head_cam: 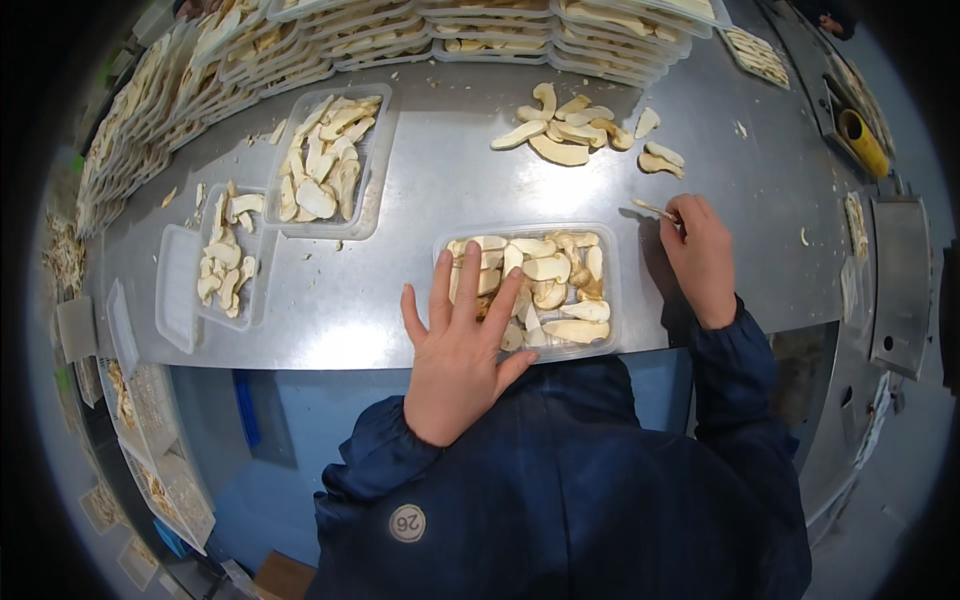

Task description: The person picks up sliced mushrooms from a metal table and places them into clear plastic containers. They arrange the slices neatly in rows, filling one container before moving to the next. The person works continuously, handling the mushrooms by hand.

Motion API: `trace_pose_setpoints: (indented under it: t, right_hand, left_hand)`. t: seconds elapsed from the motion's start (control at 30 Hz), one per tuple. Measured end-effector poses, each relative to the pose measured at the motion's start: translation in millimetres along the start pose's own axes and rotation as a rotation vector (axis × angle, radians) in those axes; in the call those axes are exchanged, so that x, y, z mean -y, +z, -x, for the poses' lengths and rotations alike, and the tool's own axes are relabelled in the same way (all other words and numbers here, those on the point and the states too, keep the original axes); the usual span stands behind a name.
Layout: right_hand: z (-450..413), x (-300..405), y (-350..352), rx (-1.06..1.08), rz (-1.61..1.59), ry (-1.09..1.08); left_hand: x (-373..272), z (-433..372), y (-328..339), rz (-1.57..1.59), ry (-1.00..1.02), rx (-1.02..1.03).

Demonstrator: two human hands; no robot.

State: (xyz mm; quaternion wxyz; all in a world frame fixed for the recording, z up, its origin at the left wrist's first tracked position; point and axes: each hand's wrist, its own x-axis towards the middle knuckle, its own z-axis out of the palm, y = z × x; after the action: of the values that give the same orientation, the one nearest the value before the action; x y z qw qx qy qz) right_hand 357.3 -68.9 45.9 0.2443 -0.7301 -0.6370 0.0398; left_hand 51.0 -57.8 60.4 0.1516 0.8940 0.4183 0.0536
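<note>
A clear plastic tray [615,281] stands at the near edge of the steel table, filled with cream-coloured sliced mushrooms [576,330]. Over its left side my left hand [457,349] lies with fingers spread, hiding some slices; the fingertips rest on or just above them. To the right of the tray, my right hand [699,255] pinches a thin pale sliver [651,208], apparently of mushroom, above the table. Beyond the tray lies a loose heap of curved mushroom slices [559,154], with a pair of slices [661,160] apart on its right.
A larger tray of slices [316,196] and a small, partly filled tray [252,300] sit to the left, beside a white lid or tray [178,289]. Stacked filled trays [491,54] line the back. At far right are a yellow cylinder [862,142] and a metal box [898,285].
</note>
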Motion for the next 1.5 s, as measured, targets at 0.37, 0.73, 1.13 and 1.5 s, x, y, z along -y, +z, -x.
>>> trace_pose_setpoints:
  t: [0.37, 0.73, 1.13, 1.5]
  right_hand:
    - [-10, -1, -6, 0.169, -0.057, 0.068]
    - [10, 56, -1, 0.156, -0.093, 0.076]
    - [4, 49, 0, 0.091, 0.026, 0.082]
    - [-74, -56, -9, 0.121, -0.018, 0.115]
  left_hand:
    - [53, 0, 2, 0.336, -0.166, -0.526]
    - [75, -1, 27, 0.453, -0.290, -0.649]
    - [76, 1, 29, 0.502, -0.306, -0.677]
    - [73, -1, 24, 0.550, -0.311, -0.669]
